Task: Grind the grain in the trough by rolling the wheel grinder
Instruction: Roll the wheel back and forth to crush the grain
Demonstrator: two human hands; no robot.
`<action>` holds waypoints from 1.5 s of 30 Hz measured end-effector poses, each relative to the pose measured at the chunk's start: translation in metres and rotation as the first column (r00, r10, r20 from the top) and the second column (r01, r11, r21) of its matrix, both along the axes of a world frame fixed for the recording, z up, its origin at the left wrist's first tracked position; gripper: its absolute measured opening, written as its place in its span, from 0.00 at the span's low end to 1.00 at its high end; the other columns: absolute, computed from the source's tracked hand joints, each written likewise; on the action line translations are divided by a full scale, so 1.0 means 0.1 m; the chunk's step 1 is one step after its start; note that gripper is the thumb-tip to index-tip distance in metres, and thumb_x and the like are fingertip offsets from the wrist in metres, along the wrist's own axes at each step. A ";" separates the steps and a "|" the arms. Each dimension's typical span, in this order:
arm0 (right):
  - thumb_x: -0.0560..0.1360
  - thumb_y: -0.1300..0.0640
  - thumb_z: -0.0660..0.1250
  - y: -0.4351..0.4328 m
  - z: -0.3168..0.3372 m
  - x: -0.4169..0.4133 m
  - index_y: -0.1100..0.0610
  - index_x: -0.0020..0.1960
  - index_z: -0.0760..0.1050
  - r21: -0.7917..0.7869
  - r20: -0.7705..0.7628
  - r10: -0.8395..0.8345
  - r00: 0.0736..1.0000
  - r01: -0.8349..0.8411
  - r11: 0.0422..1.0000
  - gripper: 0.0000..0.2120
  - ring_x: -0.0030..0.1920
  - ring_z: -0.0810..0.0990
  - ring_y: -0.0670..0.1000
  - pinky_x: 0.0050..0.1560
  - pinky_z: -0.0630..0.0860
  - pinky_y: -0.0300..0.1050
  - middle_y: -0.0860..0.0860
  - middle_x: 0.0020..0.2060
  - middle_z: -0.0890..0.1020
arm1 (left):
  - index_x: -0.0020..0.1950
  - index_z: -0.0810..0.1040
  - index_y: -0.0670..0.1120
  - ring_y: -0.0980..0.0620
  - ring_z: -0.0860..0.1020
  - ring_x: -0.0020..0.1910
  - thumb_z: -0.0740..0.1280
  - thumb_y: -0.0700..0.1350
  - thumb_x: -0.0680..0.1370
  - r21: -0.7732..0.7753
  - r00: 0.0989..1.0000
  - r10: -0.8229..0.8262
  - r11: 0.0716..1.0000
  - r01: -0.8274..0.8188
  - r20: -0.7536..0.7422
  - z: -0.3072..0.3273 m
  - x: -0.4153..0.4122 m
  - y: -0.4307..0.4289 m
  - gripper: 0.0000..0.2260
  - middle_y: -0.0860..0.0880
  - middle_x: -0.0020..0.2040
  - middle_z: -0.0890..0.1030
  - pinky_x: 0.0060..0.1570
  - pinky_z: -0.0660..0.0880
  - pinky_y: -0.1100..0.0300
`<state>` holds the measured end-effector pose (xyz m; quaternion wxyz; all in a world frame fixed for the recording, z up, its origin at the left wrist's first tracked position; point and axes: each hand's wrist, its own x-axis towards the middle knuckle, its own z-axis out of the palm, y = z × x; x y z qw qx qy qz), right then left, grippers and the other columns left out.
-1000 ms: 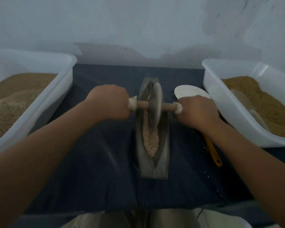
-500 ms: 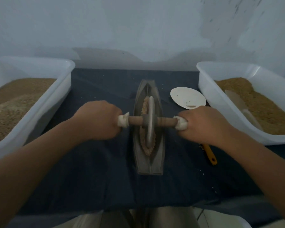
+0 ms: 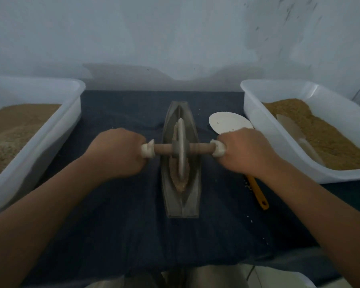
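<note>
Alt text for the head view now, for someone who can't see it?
The left hand and right hand grip both ends of the wheel grinder, its disc standing in the grain in a narrow trough on a dark cloth. A left tub and right tub hold more grain; a white dish lies by the right hand.

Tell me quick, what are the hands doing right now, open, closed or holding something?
Left hand: closed, gripping the left handle end of the wheel grinder.
Right hand: closed, gripping its right handle end.
</note>
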<state>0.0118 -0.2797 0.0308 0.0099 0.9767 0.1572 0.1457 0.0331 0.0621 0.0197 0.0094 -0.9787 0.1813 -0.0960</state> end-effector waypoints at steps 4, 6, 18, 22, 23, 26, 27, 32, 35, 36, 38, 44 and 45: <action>0.76 0.35 0.58 0.00 -0.07 -0.07 0.45 0.31 0.67 0.018 0.063 -0.010 0.998 0.009 1.000 0.20 0.24 0.70 0.42 0.26 0.67 0.40 0.43 0.23 0.71 | 0.32 0.73 0.54 0.57 0.72 0.27 0.59 0.64 0.71 0.012 1.000 -0.009 1.000 0.009 -0.028 0.03 -0.05 -0.01 0.16 0.56 0.27 0.73 0.27 0.64 0.62; 0.76 0.36 0.56 0.10 0.01 0.26 0.47 0.31 0.71 -0.044 0.111 -0.067 0.992 0.072 0.996 0.21 0.26 0.73 0.46 0.28 0.69 0.42 0.44 0.25 0.73 | 0.33 0.74 0.51 0.52 0.75 0.30 0.61 0.62 0.72 -0.008 0.997 0.043 0.999 -0.044 -0.069 0.12 0.19 -0.13 0.16 0.55 0.30 0.75 0.32 0.71 0.58; 0.68 0.32 0.55 -0.05 -0.04 -0.02 0.46 0.31 0.72 -0.068 -0.204 -0.047 0.978 0.034 0.997 0.20 0.26 0.75 0.42 0.26 0.67 0.42 0.44 0.24 0.75 | 0.35 0.76 0.53 0.56 0.76 0.31 0.62 0.60 0.66 0.100 0.962 -0.084 0.989 0.113 -0.261 0.36 -0.05 -0.08 0.12 0.55 0.31 0.78 0.30 0.69 0.60; 0.71 0.33 0.55 0.01 -0.08 0.04 0.46 0.33 0.71 -0.087 -0.117 -0.074 0.990 0.064 0.994 0.19 0.27 0.74 0.43 0.28 0.67 0.42 0.44 0.26 0.75 | 0.35 0.74 0.52 0.50 0.78 0.34 0.60 0.61 0.67 0.118 0.981 -0.040 0.991 0.063 -0.189 0.34 0.07 -0.15 0.14 0.54 0.33 0.77 0.34 0.72 0.57; 0.73 0.34 0.56 0.07 -0.03 0.18 0.47 0.34 0.72 -0.092 -0.074 -0.100 0.992 0.093 0.991 0.19 0.29 0.75 0.45 0.30 0.70 0.43 0.44 0.28 0.75 | 0.35 0.74 0.51 0.48 0.79 0.36 0.60 0.61 0.68 0.108 0.984 0.000 0.994 0.020 -0.180 0.37 0.19 -0.20 0.15 0.54 0.34 0.77 0.37 0.76 0.55; 0.75 0.38 0.58 0.21 0.13 0.60 0.48 0.35 0.72 -0.101 -0.014 -0.183 0.983 0.181 0.978 0.17 0.32 0.78 0.50 0.36 0.77 0.47 0.46 0.30 0.77 | 0.38 0.75 0.50 0.44 0.80 0.40 0.64 0.61 0.73 0.080 0.982 0.109 0.992 -0.098 -0.152 0.44 0.49 -0.31 0.15 0.51 0.38 0.78 0.46 0.81 0.50; 0.76 0.38 0.60 0.23 0.16 0.67 0.48 0.35 0.73 -0.117 -0.025 -0.193 0.981 0.189 0.975 0.17 0.32 0.78 0.51 0.37 0.77 0.47 0.46 0.31 0.77 | 0.39 0.75 0.49 0.44 0.80 0.40 0.65 0.60 0.74 0.073 0.980 0.129 0.990 -0.119 -0.152 0.44 0.53 -0.32 0.15 0.51 0.38 0.78 0.47 0.82 0.48; 0.79 0.39 0.64 0.16 0.05 0.39 0.47 0.32 0.67 -0.155 0.076 -0.073 0.994 0.085 0.984 0.21 0.27 0.70 0.43 0.30 0.61 0.40 0.44 0.26 0.70 | 0.38 0.77 0.48 0.50 0.79 0.37 0.67 0.56 0.73 0.046 0.947 0.043 0.998 -0.030 -0.319 0.29 0.20 -0.15 0.12 0.51 0.38 0.80 0.37 0.77 0.57; 0.76 0.43 0.71 0.06 -0.08 0.04 0.44 0.32 0.59 -0.146 0.099 0.047 0.994 -0.032 0.989 0.24 0.24 0.64 0.40 0.28 0.65 0.39 0.41 0.24 0.64 | 0.35 0.76 0.50 0.58 0.76 0.30 0.62 0.60 0.68 0.026 0.946 -0.012 0.999 0.021 -0.325 0.17 -0.13 0.01 0.13 0.54 0.31 0.78 0.29 0.68 0.61; 0.76 0.42 0.69 0.04 -0.12 0.00 0.44 0.32 0.58 -0.121 0.096 0.067 0.993 -0.055 0.991 0.23 0.24 0.66 0.41 0.28 0.70 0.42 0.41 0.24 0.65 | 0.34 0.76 0.52 0.59 0.74 0.29 0.60 0.61 0.66 0.022 0.952 -0.012 1.000 0.020 -0.306 0.14 -0.18 0.03 0.14 0.55 0.30 0.77 0.28 0.66 0.62; 0.77 0.40 0.64 0.07 -0.10 0.06 0.45 0.32 0.59 -0.102 0.121 0.050 0.991 -0.038 0.994 0.21 0.24 0.68 0.43 0.28 0.70 0.43 0.41 0.25 0.66 | 0.34 0.76 0.52 0.58 0.74 0.30 0.59 0.63 0.67 0.024 0.966 0.010 1.000 -0.004 -0.260 0.10 -0.12 0.01 0.16 0.56 0.31 0.76 0.28 0.66 0.61; 0.75 0.37 0.66 0.29 0.20 0.72 0.48 0.32 0.71 -0.171 0.042 -0.166 0.985 0.170 0.970 0.19 0.28 0.74 0.49 0.31 0.68 0.42 0.46 0.28 0.76 | 0.40 0.76 0.50 0.46 0.78 0.38 0.65 0.60 0.74 0.052 0.979 0.186 0.982 -0.182 -0.081 0.32 0.53 -0.32 0.14 0.51 0.40 0.79 0.42 0.77 0.53; 0.76 0.35 0.64 0.29 0.22 0.74 0.48 0.34 0.73 -0.167 0.002 -0.182 0.983 0.180 0.969 0.19 0.31 0.76 0.50 0.33 0.71 0.44 0.47 0.31 0.78 | 0.40 0.76 0.50 0.45 0.78 0.39 0.66 0.60 0.75 0.053 0.980 0.181 0.983 -0.177 -0.085 0.36 0.56 -0.36 0.14 0.50 0.40 0.79 0.43 0.77 0.53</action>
